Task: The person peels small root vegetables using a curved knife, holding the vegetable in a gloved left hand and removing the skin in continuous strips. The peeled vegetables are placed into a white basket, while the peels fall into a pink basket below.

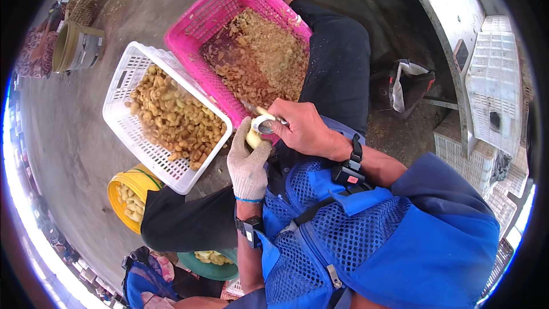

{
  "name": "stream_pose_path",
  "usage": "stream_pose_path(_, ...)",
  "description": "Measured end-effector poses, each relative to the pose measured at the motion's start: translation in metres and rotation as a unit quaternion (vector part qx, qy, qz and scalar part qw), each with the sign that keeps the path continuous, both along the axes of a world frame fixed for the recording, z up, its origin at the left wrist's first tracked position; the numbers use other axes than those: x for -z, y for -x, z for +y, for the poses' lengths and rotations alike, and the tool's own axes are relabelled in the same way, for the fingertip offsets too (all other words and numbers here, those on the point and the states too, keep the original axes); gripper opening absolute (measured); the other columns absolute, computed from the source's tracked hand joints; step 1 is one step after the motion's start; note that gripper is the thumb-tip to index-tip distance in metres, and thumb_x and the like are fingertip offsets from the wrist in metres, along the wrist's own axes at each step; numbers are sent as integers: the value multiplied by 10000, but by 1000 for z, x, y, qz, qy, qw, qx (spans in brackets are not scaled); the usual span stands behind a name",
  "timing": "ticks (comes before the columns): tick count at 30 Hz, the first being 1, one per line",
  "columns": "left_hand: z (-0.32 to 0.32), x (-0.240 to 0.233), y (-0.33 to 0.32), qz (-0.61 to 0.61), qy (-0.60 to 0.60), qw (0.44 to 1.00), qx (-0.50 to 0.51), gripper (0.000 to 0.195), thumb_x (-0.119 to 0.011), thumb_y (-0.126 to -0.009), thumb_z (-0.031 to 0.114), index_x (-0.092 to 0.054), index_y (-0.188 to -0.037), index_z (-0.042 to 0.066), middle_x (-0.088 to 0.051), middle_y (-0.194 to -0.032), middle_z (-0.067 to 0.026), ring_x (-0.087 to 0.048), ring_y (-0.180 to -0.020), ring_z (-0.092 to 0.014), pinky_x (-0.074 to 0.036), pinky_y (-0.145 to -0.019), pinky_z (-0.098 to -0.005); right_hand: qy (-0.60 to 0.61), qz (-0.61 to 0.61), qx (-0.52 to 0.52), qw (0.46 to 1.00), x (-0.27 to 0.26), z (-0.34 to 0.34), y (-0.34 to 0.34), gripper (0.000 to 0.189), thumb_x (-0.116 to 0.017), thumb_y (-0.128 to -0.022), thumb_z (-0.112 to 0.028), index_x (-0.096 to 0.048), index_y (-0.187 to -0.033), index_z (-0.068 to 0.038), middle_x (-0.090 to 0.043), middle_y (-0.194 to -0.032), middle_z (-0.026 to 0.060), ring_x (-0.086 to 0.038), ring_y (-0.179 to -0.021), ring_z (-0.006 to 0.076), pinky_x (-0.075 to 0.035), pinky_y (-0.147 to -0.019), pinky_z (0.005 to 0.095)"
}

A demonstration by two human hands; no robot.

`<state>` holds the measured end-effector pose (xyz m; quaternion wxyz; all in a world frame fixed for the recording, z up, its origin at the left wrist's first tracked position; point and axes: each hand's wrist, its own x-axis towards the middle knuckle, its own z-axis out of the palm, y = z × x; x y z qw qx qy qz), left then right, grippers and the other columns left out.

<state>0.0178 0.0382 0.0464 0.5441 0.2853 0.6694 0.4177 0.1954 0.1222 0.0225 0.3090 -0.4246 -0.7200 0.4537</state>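
My left hand [248, 167], in a whitish knit glove, grips a pale yellow peeled tuber [253, 138] that looks like ginger. A hand tool [262, 124] with a shiny metal band and a narrow blade is held in my bare right hand [298, 126], right against the tuber. Both hands are over the near corner of a pink plastic crate [182, 36], which holds a heap of brown and tan peelings [266, 60]. Beside it, a white plastic basket [124, 62] is partly filled with brown unpeeled tubers [171, 116].
A yellow bucket [115, 191] of pale pieces stands by my left leg. Behind that leg is a green basin [206, 269], near another person [150, 283]. A beige bucket [79, 47] sits at far left. White crates [493, 90] and a dark bag [403, 86] are at right.
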Motion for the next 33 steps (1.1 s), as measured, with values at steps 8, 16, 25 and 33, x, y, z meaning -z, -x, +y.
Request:
stream_pose_path(8,-14,1,4,-152,43,987,-37,629,-700,-1077,62,-537,-1674,-53,-759,-1195,-117,-749,-898,-160,-633,-816,-306,112,53,44,991,20,-4,1,149,-816,-1036,-91,-696,-1072,-11,-741,-870,201,-771,-775,306,-566,-696,441)
stream_pose_path(16,-16,0,3,-78,20,997,-22,584,-692,-1126,108,-546,-1665,-63,-767,-1192,-126,-751,-888,-149,-633,-809,-305,104,29,-5,994,5,3,-4,133,-812,-1036,-78,-706,-1076,-9,-727,-868,188,-755,-781,326,-548,-681,435)
stream_pose_path(25,-10,-5,1,-76,25,996,-35,530,-702,-1141,118,-587,-1621,-77,-765,-1137,-104,-745,-867,-144,-638,-805,-308,-19,-47,-35,998,-1,2,-4,118,-787,-1031,-103,-685,-1046,-45,-712,-870,190,-733,-817,437,-562,-683,486)
stream_pose_path(33,-18,7,10,-172,-43,964,-200,521,-662,-1159,129,-575,-1646,-34,-740,-1269,-73,-719,-1015,-162,-600,-873,-311,242,62,85,965,11,3,-16,100,-780,-1063,-91,-695,-1100,-55,-716,-813,31,-670,-616,153,-505,-569,328)
